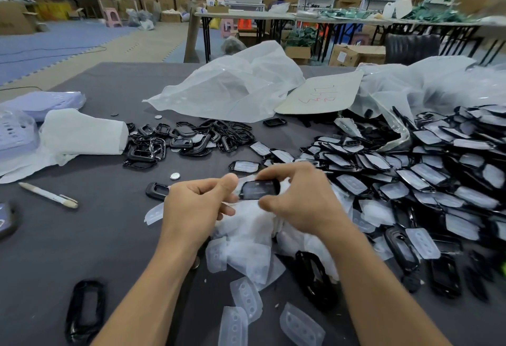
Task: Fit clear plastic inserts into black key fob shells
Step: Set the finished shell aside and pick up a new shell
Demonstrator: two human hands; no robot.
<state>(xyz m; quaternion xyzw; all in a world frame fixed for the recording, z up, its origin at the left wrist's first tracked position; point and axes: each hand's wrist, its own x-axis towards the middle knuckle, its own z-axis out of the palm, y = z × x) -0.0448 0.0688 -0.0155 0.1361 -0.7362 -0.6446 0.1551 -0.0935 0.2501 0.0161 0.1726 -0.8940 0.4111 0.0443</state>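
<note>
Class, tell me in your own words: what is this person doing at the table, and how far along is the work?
A person is working bare-handed at a grey table. The left hand and right hand together hold one black shell above a loose heap of clear inserts, apparently pressing an insert into it. More empty shells lie heaped further back, and a large pile of fitted shells spreads to the right.

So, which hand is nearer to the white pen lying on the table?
Left. The left hand is to the right of the pen, not touching it. The right hand is farther right, beyond the left one, gripping the black shell.
</note>
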